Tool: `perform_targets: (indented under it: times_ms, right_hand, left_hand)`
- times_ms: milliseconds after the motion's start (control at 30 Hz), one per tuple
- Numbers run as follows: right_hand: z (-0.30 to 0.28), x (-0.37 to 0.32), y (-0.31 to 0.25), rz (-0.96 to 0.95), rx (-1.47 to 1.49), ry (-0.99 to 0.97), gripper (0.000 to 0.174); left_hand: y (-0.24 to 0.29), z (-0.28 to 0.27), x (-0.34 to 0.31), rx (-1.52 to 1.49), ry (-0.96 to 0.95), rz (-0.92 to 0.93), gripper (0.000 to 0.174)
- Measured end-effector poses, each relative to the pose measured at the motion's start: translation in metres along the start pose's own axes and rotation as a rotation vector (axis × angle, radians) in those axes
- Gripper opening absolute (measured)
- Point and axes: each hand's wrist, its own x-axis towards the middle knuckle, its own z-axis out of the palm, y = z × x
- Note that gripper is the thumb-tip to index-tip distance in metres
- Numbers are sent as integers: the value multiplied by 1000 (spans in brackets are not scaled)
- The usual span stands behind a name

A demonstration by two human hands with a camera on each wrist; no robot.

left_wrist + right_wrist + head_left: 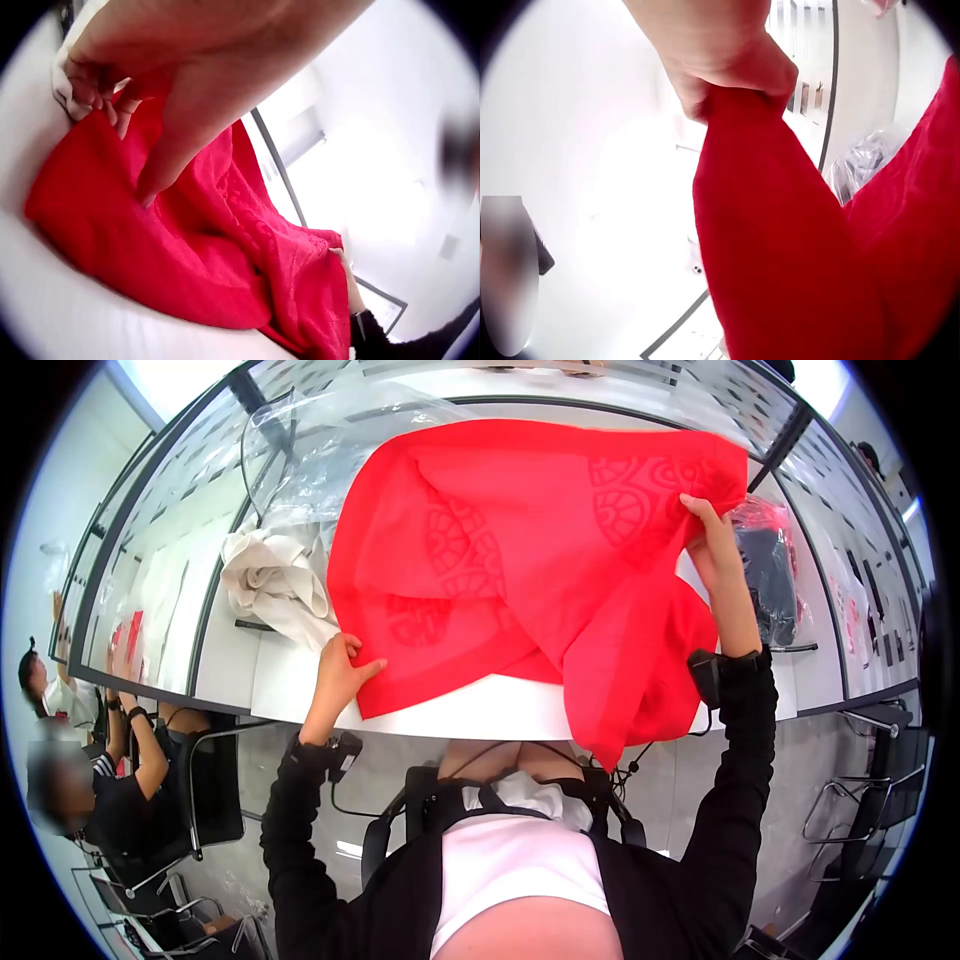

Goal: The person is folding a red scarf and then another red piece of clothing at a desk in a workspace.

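A large red cloth (pixel 540 540) with a tone-on-tone round pattern spreads over the white table and hangs past its front edge at the right. My right hand (pixel 712 540) grips the cloth's right side, thumb on top. In the right wrist view, the cloth (pixel 772 225) drops in folds from that right hand (pixel 727 60). My left hand (pixel 340 678) is at the lower left edge, thumb spread away from the bent fingers. In the left wrist view, the left hand's (pixel 172 97) fingertips touch the cloth's edge, and its thumb rests on the red fabric (pixel 150 247).
A crumpled off-white cloth (pixel 275 580) lies left of the red one. Clear plastic wrapping (pixel 340 445) is behind it. A dark packet in plastic (pixel 768 575) lies at the right. Glass partitions frame the table (pixel 440 710). Another person (pixel 125 785) sits at the left.
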Motion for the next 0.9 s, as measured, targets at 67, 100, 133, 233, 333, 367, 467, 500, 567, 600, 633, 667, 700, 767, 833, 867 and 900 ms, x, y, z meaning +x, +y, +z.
perform_targets:
  times_ms: [67,100,133,233,333,367,467,500,567,600,633,667,700,767,833,867,900]
  right_hand:
    - [-10,6,3,-77,-95,-39,35]
    - [-9,4,4,-135,-172,-42,36]
    - [-11,1,6,-191,-250,-43,37]
    - [-19,-7,6,-234,-418,41,37]
    - [-22,-24,-10,-190,-551,111,41]
    - [-24,-32,-19,-187,-579,45,43]
    - [-31,-62,-57,-523,-1067,25,52]
    - [-44,-61,-81,-482,-1121,-69,56]
    - [-68,-68,-130,-508,-1191,-11,57]
    - [-80,-71,-154,-583,-1182,139,53]
    - [-92,-73,-178,-651,-1164,291,49]
    - [-115,-67,-210,-701,-1134,357,42]
    - [-138,-60,-242,-750,-1102,422,37]
    - [-118,-50,-276,-772,-961,488,33]
    - [-106,-31,-296,-790,-1008,565,37]
    - [-100,-18,-299,-787,-1061,580,39]
    - [-95,0,-298,-776,-1127,584,42]
  left_hand:
    - [-5,11,6,81,162,53,67]
    - [2,12,7,30,246,108,63]
    - [2,11,11,23,220,134,61]
    - [-8,-4,32,-106,91,330,45]
    - [-3,-24,30,-310,-48,263,36]
    - [3,-37,26,-230,1,319,37]
    - [20,-94,12,-81,242,469,41]
    - [20,-124,8,-74,326,496,40]
    - [29,-188,-5,81,521,581,36]
    - [18,-227,-3,83,552,693,31]
    - [40,-252,-12,227,753,668,26]
    - [61,-276,-21,362,956,608,21]
    - [79,-302,-14,342,960,671,19]
    - [121,-360,39,308,975,811,15]
    - [156,-364,65,332,1021,799,16]
    - [176,-346,74,369,1057,711,17]
    - [177,-341,96,425,1033,694,16]
